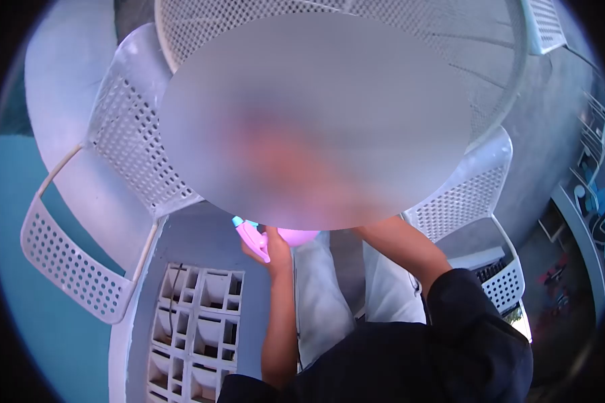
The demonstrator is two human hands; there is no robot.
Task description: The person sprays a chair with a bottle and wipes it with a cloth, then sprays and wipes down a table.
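Note:
My left hand [277, 251] is closed around a pink spray bottle [299, 237] with light-blue parts on its head. The bottle's head points up and to the left, and its upper side runs into a large blurred oval. My right forearm [407, 248] reaches from the right into the same oval. An orange-brown smear shows there, but the fingers of my right hand and anything in them cannot be made out.
A round mesh table [444, 60] stands ahead, its near part blurred. White perforated chairs stand at left [138, 127] and right [464, 188]. Pale hollow blocks [196, 322] lie lower left. A rack [588, 255] with small items is at far right.

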